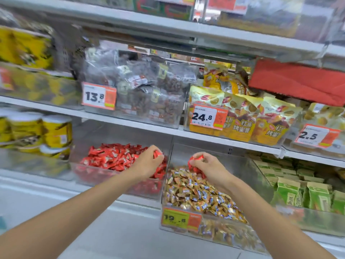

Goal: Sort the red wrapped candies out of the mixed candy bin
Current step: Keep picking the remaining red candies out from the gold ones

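Observation:
Two clear bins stand side by side on the low shelf. The left bin [119, 184] holds a heap of red wrapped candies [112, 157]. The right, mixed bin [261, 182] is filled with gold and blue wrapped candies [201, 197]. My left hand [149, 161] hovers over the right end of the red bin, its fingers curled round red candies [158, 154]. Above the back of the mixed bin, my right hand [209, 167] grips a bunch of red candies [195, 162].
A yellow-orange price tag [181, 218] reading 19.8 hangs on the mixed bin's front. Green packets [298, 189] fill the bin to the right, yellow cans [37, 131] stand at left. The shelf above [205, 137] carries bagged snacks with price tags close over the bins.

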Tool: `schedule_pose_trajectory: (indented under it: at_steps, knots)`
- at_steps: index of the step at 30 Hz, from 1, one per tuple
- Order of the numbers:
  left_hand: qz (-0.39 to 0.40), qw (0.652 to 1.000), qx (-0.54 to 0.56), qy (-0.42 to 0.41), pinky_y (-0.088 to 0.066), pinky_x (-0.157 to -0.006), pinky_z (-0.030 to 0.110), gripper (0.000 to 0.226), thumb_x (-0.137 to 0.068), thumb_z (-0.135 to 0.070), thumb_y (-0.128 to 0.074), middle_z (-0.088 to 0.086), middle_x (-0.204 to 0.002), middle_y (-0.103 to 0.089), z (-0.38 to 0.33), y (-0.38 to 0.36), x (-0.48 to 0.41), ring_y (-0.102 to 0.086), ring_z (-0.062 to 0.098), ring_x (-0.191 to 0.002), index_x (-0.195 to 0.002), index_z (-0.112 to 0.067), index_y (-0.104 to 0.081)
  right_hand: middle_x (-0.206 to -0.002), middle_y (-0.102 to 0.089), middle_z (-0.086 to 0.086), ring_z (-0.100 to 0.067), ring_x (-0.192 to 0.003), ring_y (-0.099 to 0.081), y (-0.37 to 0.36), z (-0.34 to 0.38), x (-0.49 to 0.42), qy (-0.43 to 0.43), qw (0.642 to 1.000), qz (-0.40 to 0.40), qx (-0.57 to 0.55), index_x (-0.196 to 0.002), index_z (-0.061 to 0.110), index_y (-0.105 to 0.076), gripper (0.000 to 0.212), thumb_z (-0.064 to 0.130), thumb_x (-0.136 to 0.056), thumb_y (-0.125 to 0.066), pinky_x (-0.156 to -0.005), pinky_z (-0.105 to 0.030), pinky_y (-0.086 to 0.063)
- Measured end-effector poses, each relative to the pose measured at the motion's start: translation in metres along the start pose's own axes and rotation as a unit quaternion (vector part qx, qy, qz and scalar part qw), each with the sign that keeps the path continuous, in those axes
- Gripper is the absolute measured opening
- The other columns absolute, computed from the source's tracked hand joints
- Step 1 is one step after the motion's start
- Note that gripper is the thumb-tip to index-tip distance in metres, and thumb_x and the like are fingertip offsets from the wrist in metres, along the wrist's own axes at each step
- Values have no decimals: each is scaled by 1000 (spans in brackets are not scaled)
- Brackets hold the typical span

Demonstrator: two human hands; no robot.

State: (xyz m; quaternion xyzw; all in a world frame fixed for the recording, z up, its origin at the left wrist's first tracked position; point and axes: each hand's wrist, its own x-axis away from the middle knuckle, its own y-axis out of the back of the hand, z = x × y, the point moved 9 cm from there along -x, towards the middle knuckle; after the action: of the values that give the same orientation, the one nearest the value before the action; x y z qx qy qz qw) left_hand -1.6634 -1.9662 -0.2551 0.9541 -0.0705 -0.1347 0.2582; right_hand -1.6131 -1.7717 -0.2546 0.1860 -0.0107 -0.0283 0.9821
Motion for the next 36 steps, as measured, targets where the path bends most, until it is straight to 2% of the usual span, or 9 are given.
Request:
schedule_pose_trajectory:
  at_steps: [4, 7, 10, 13, 18, 21, 25, 30, 36]
  knots:
    - [-108, 990, -67, 64, -34, -67, 30, 15, -94, -17, -50, 6, -82, -59, 68, 83, -27, -58, 29, -83, -106, -8, -53, -78, -56, -3, -13, -58, -44, -74, 41, -50, 60, 996, 28, 62, -98, 14, -60, 14, 21, -88, -67, -57, -24, -35]
    - [-56, 995, -29, 82, -36, -90, 28, 40, -92, -21, -59, 11, -121, -58, 107, 102, -47, -53, 23, -113, -129, -10, -47, -85, -58, -2, -12, -65, -51, -125, 55, -90, 77, 992, 37, 88, -104, 12, -59, 21, 19, -87, -69, -59, -20, -41]
    - [-30, 991, -63, 115, -10, -116, 38, 65, -86, -37, -66, 8, -151, -35, 129, 110, -53, -15, 21, -145, -143, -23, -37, -138, -48, 0, -15, -125, -48, -166, 49, -114, 83, 977, 111, 165, -141, 16, -43, 64, 33, -86, -70, -95, -19, -35]
    - [-56, 992, -57, 101, -21, -116, 43, 70, -77, -47, -64, 4, -149, -38, 120, 112, -43, -28, 24, -141, -140, -29, -40, -145, -45, 2, -14, -133, -42, -148, 51, -114, 129, 963, 81, 221, -141, 20, -44, 59, 33, -89, -67, -105, -22, -32]
    - [15, 1000, 3, 13, -32, -105, 27, 45, -93, -30, -56, -4, -140, -48, 56, 41, -21, -43, 11, -128, -136, -20, -48, -110, -65, 2, -12, -102, -59, -20, 23, -68, 127, 963, -68, 229, -113, 17, -63, 23, 10, -92, -59, -97, -31, -46]
    - [77, 997, 31, -4, -32, -109, 30, 51, -95, -34, -52, 0, -143, -45, 24, -19, -7, -42, 14, -131, -142, -16, -42, -116, -63, 3, -10, -106, -57, 8, -19, -28, 62, 952, 3, 300, -117, 17, -63, 24, 17, -94, -58, -83, -16, -44]
    - [83, 996, -24, -6, -22, -116, 34, 57, -96, -28, -50, 2, -153, -29, 15, -67, 7, -28, 17, -140, -148, -17, -29, -146, -41, -2, -23, -139, -28, -46, -67, -12, 85, 876, 159, 448, -137, 34, -48, 57, 46, -84, -66, -114, -47, -23]
    - [34, 999, 30, 7, -20, -113, 28, 54, -94, -3, -45, -2, -151, -32, 26, -68, 6, -29, 10, -137, -144, -19, -36, -161, -1, -3, -29, -148, 8, -91, -103, -39, 74, 767, 237, 591, -148, 42, -26, 73, 57, -84, -59, -108, -72, 7]
    - [10, 997, 70, 21, -25, -105, 24, 57, -88, 5, -44, -10, -135, -38, 36, -70, 0, -36, 9, -129, -139, -21, -43, -161, -8, 0, -25, -149, -2, 8, -130, -66, -6, 817, 111, 566, -148, 40, -28, 83, 78, -78, -48, -116, -60, -6]
